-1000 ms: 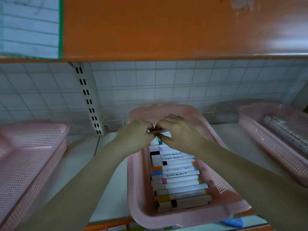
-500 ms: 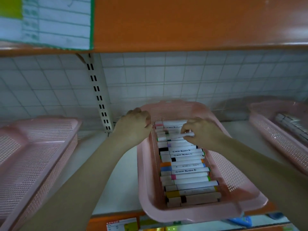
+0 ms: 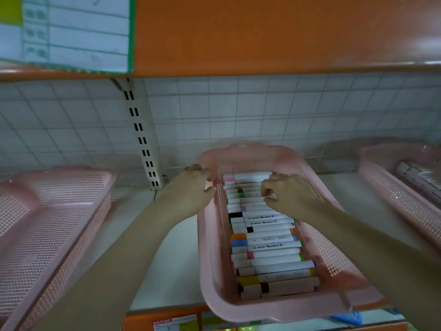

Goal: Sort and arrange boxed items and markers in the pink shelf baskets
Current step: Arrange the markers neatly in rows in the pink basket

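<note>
Head cam: markers (image 3: 265, 237) lie crosswise in the middle pink basket (image 3: 331, 256). Right hand (image 3: 286, 195) is nearest, fingers curled pinching one near the far end; left hand (image 3: 191, 187) grips the basket's left rim.

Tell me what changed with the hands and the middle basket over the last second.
The left hand left the marker both hands pinched together above the row and now grips the left wall of the middle pink perforated plastic basket. The right hand kept a white marker and lowered it onto the row of white markers with coloured caps. That row stayed lined up.
</note>
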Available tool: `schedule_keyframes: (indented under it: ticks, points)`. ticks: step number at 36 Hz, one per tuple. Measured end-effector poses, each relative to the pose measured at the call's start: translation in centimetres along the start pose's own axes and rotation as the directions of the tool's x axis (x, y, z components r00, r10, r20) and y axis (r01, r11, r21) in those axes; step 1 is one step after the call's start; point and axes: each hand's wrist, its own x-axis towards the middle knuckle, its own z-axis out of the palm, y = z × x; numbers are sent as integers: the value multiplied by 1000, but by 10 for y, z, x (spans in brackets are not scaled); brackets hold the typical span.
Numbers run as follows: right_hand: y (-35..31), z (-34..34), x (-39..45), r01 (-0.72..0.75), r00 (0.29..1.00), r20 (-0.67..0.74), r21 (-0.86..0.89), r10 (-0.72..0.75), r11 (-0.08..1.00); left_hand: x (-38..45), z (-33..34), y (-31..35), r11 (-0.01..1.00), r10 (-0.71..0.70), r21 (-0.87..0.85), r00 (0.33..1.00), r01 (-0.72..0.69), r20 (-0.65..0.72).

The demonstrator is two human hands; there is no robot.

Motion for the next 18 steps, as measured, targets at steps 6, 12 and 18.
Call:
schedule_keyframes:
  ticks: [6, 12, 18]
  points:
    - [-9, -7, -2, 9, 997, -82, 105, 0, 994, -8, -8, 7, 1000, -22, 4, 1000, 23, -20]
    - [-39, -18, 5, 101, 990, -127, 291, -66, 951, -37, -20, 14, 990, -138, -3, 988, 138, -72]
    - [-85, -35, 11, 224, 974, -130, 452, -184, 863, -69, -33, 3, 963, -268, -8, 954, 269, -137]
